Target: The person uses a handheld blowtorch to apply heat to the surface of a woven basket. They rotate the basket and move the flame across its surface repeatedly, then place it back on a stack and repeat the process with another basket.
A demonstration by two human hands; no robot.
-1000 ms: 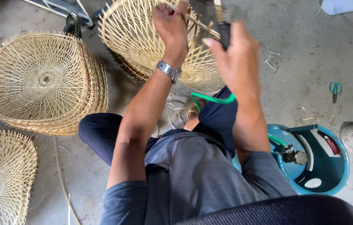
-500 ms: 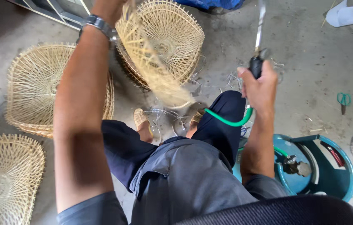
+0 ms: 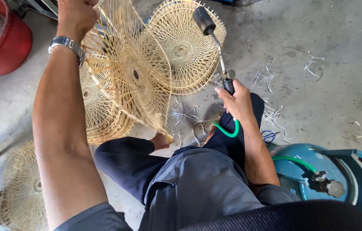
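Note:
My left hand (image 3: 75, 16), with a metal wristwatch (image 3: 66, 44) on the wrist, grips the rim of a woven rattan basket (image 3: 132, 77) and holds it up in the air, tilted on edge. My right hand (image 3: 236, 101) is closed around the handle of a gas torch (image 3: 213, 40) whose black nozzle points up toward the lifted basket. A green hose (image 3: 227, 131) runs from the torch handle down past my knee to a blue gas cylinder (image 3: 313, 173) at my right side. I sit with my legs in dark trousers.
Another woven basket (image 3: 185, 49) lies on the concrete floor ahead. A stack of baskets (image 3: 99, 117) sits behind the lifted one and one more basket (image 3: 22, 192) at lower left. A red tub (image 3: 5, 38) stands at upper left. Cane trimmings (image 3: 271, 77) litter the floor.
My left hand has lifted the basket higher and turned it on edge. My right hand has lowered and tipped the torch, so its nozzle now points at the basket.

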